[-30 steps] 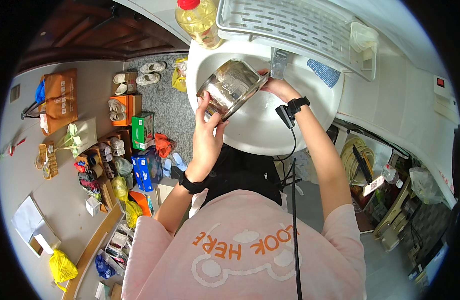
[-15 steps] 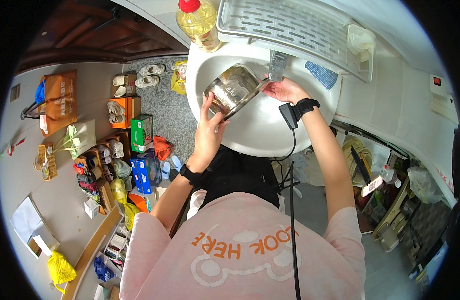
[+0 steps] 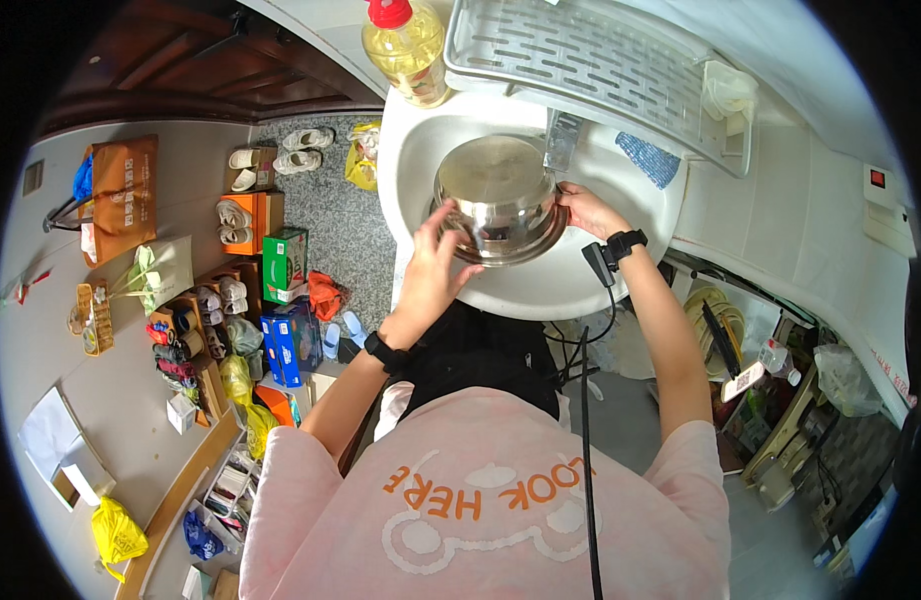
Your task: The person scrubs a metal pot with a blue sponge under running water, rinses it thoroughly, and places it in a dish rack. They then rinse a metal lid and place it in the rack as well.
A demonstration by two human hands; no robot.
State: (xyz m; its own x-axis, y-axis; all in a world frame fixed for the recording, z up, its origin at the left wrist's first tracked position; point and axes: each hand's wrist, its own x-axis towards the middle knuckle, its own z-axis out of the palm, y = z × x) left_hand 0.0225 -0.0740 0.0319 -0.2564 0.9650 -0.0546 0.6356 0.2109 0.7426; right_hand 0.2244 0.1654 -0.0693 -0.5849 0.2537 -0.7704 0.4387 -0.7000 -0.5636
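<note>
A shiny stainless steel pot (image 3: 496, 215) is tilted over the white sink (image 3: 621, 265), its flat base turned up and its flared rim toward me. My right hand (image 3: 588, 212) grips that rim on the right side, thumb and fingers closed on the edge. At the left side my left hand (image 3: 433, 262) has its fingers spread, the tips close against the pot's wall and rim; whether they press on it I cannot tell. Just beyond the pot is the metal faucet (image 3: 562, 140). The pot's inside is hidden.
Behind the sink stand an oil bottle (image 3: 409, 60) with a red cap and a pale slotted dish rack (image 3: 581, 60). A blue patterned cloth (image 3: 648, 160) lies on the sink's right rim. Shoes and boxes (image 3: 284, 265) line the floor at left. A black cable (image 3: 587, 450) hangs before me.
The pot has turned so its base faces up and its rim faces me. My left fingers have spread from their hold on the rim, and my right hand has shifted slightly nearer me.
</note>
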